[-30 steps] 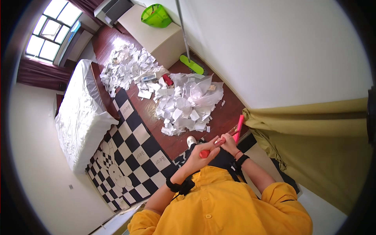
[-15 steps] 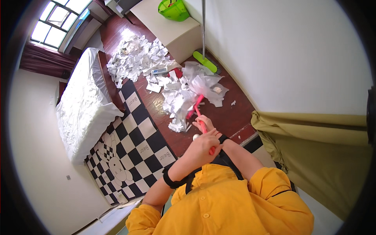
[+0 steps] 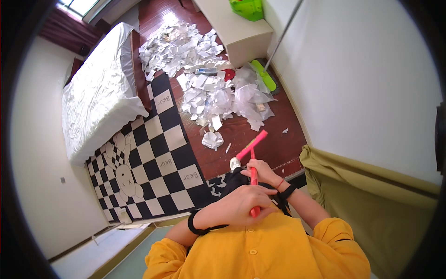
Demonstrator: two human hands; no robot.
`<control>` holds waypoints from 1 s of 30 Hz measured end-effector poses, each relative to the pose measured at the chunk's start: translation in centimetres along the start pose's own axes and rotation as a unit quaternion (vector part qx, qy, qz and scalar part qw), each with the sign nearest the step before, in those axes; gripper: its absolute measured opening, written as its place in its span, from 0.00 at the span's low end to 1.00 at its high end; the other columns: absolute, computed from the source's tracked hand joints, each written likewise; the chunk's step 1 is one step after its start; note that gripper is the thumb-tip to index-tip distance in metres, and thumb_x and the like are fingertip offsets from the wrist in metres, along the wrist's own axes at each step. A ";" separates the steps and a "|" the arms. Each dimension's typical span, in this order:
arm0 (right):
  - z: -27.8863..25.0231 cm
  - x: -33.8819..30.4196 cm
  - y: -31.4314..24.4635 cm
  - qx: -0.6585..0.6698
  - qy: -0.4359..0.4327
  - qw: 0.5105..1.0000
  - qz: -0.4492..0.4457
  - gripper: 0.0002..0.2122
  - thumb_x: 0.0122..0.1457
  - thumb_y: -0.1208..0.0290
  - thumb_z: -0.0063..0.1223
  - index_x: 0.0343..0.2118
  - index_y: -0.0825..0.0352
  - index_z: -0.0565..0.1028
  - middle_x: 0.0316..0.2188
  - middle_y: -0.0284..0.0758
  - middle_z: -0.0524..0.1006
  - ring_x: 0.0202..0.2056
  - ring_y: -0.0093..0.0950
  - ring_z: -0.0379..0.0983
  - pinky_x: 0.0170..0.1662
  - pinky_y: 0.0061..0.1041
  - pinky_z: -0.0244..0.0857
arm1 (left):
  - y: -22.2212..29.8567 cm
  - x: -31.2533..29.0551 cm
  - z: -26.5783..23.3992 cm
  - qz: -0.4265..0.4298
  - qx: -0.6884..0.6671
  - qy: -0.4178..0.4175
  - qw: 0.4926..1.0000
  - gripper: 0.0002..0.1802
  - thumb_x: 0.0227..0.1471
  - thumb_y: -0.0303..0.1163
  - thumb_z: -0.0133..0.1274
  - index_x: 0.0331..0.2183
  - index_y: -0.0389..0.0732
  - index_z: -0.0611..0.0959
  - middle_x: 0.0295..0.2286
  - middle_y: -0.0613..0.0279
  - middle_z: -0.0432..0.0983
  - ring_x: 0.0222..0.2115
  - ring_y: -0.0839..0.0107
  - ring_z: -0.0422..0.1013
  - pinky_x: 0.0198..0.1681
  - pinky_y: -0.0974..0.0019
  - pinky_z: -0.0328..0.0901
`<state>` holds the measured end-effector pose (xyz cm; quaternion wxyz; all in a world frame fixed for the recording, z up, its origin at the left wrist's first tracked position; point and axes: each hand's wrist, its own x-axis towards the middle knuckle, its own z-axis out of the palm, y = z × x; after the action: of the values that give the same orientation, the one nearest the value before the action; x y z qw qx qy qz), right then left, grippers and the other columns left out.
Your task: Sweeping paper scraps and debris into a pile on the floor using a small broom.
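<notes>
Your left hand and right hand are both closed around the pink tool held near your chest, above the wood floor, scattered paper ahead.

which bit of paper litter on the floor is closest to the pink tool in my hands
The small crumpled white paper ball lying alone on the wood floor beside the checkered rug; the other paper lies farther off, in heaps.

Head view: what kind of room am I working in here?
Most likely a bedroom in a home: a bed with white sheets, a black-and-white checkered rug beside it, and a wooden floor strewn with torn paper scraps.
</notes>
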<state>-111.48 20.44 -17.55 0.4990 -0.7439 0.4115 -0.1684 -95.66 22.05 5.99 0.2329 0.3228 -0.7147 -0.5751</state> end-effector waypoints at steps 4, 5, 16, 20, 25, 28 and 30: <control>3.1 1.4 2.8 -0.016 -0.005 1.000 0.025 0.15 0.50 0.62 0.65 0.20 0.65 0.72 0.21 0.41 0.73 0.27 0.46 0.72 0.29 0.39 0.65 | -4.6 -0.8 0.9 0.011 0.041 -0.025 0.999 0.16 0.47 0.25 0.56 0.14 0.35 0.69 0.15 0.54 0.68 0.30 0.53 0.75 0.55 0.56 0.67; 3.9 2.3 3.4 0.014 0.008 1.000 0.014 0.13 0.50 0.64 0.65 0.20 0.66 0.72 0.22 0.41 0.73 0.26 0.45 0.72 0.29 0.38 0.65 | -5.7 -1.0 1.5 0.008 0.045 -0.019 0.999 0.11 0.42 0.24 0.55 0.15 0.38 0.71 0.17 0.55 0.70 0.30 0.53 0.74 0.58 0.56 0.64; 4.0 14.4 -4.5 -0.060 -0.012 0.992 -0.114 0.13 0.50 0.65 0.64 0.20 0.65 0.70 0.23 0.38 0.72 0.27 0.42 0.70 0.31 0.38 0.63 | -4.4 -6.7 -4.8 0.061 0.122 0.084 0.987 0.11 0.38 0.26 0.58 0.16 0.42 0.71 0.19 0.58 0.71 0.46 0.53 0.73 0.58 0.51 0.61; 4.5 13.2 -8.3 -0.075 -0.143 0.971 -0.176 0.16 0.49 0.60 0.64 0.19 0.65 0.72 0.23 0.38 0.73 0.26 0.42 0.73 0.30 0.39 0.66 | -0.8 -10.0 -6.6 0.054 0.021 0.088 0.994 0.15 0.43 0.30 0.60 0.13 0.42 0.71 0.14 0.57 0.69 0.25 0.53 0.73 0.31 0.54 0.66; 8.3 12.5 -8.1 -0.112 -0.429 0.869 -0.219 0.15 0.53 0.61 0.63 0.20 0.65 0.71 0.23 0.40 0.72 0.29 0.44 0.73 0.33 0.39 0.67 | -1.5 -12.4 -6.4 -0.027 0.016 0.066 0.997 0.15 0.48 0.31 0.59 0.16 0.39 0.72 0.14 0.58 0.67 0.19 0.56 0.69 0.26 0.60 0.63; 11.3 12.4 -6.8 -0.074 -0.474 0.859 -0.178 0.14 0.55 0.65 0.61 0.19 0.65 0.70 0.24 0.39 0.72 0.26 0.41 0.69 0.32 0.36 0.64 | -3.8 -12.5 -5.5 -0.098 -0.006 0.154 0.983 0.16 0.49 0.30 0.60 0.17 0.38 0.73 0.15 0.56 0.69 0.27 0.57 0.76 0.27 0.62 0.64; 12.4 13.3 -5.8 -0.083 -0.452 0.864 -0.204 0.13 0.53 0.70 0.62 0.19 0.67 0.68 0.20 0.40 0.70 0.24 0.37 0.68 0.31 0.34 0.63 | -5.5 -12.3 -4.7 -0.087 -0.024 0.265 0.960 0.16 0.48 0.29 0.61 0.17 0.36 0.73 0.16 0.54 0.69 0.35 0.58 0.79 0.29 0.62 0.65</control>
<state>-92.63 18.48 -20.14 0.5212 -0.8445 -0.0077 0.1231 -82.85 27.16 2.23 0.3706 0.5194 -0.5821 -0.5040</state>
